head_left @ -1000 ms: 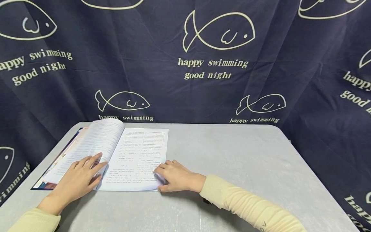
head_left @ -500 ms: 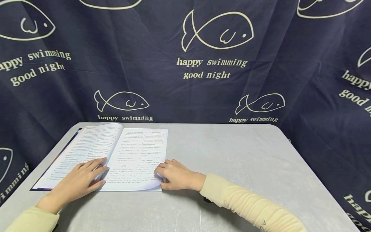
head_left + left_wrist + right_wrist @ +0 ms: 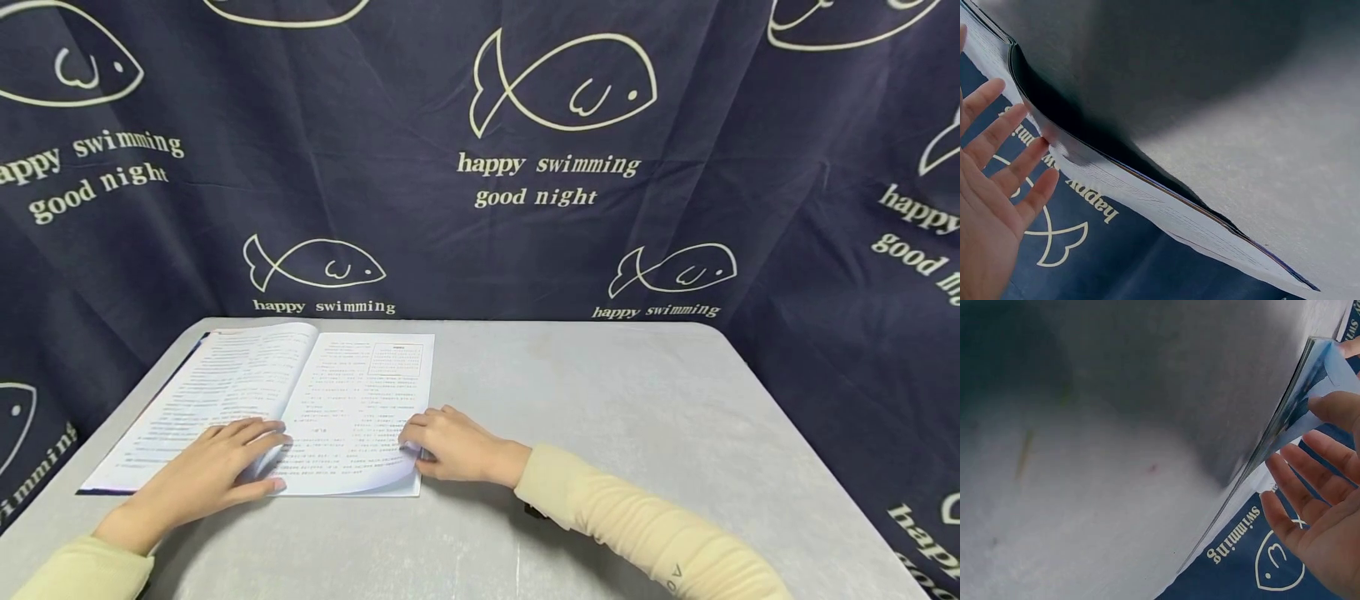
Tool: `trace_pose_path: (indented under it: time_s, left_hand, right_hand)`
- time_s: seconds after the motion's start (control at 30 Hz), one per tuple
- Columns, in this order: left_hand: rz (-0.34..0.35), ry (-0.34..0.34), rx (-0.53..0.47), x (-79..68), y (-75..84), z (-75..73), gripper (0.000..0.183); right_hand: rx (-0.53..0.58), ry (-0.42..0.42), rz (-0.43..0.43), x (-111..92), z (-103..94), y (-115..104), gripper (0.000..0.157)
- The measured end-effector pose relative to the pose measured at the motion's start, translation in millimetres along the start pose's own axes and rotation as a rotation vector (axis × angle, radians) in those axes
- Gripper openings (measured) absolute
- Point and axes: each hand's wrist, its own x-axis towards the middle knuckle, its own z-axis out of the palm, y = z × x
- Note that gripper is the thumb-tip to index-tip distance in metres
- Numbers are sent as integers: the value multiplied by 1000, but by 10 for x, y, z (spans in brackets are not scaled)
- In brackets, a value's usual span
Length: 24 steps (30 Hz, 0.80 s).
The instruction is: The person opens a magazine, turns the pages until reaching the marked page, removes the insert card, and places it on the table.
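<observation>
An open softcover book (image 3: pixel 367 392) lies on the left part of the table, both pages covered in printed text. My left hand (image 3: pixel 206 471) rests over the lower part of the left page near the spine, fingers spread and fairly straight. The left wrist view shows that hand (image 3: pixel 997 169) with its fingertips at the book's bottom edge. At the lower right corner, my right hand (image 3: pixel 461 446) pinches a page (image 3: pixel 393 477) whose corner curls upward. In the right wrist view the thumb lies against the lifted page (image 3: pixel 1329 372); the contact of the index finger is partly out of frame.
The grey table (image 3: pixel 600 417) extends to the right of the book and in front of it. Behind it hangs a dark blue curtain (image 3: pixel 420 208) with fish drawings and lettering, also on both sides.
The raised left-hand pages have come down flatter over the coloured sheet at the left. My left hand has shifted slightly right and its thumb has spread. The right page's corner has curled up more.
</observation>
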Motion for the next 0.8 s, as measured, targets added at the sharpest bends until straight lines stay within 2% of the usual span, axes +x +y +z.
trace_pose_path:
  time_s: [0.43,0.8]
  left_hand:
    - [-18,-25,-21,42,86,-5,67]
    - [-25,-37,5,76,120,0,69]
  right_hand:
    - [48,52,-4,45,-57,60,22]
    - [75,104,9,79,-77,96,22]
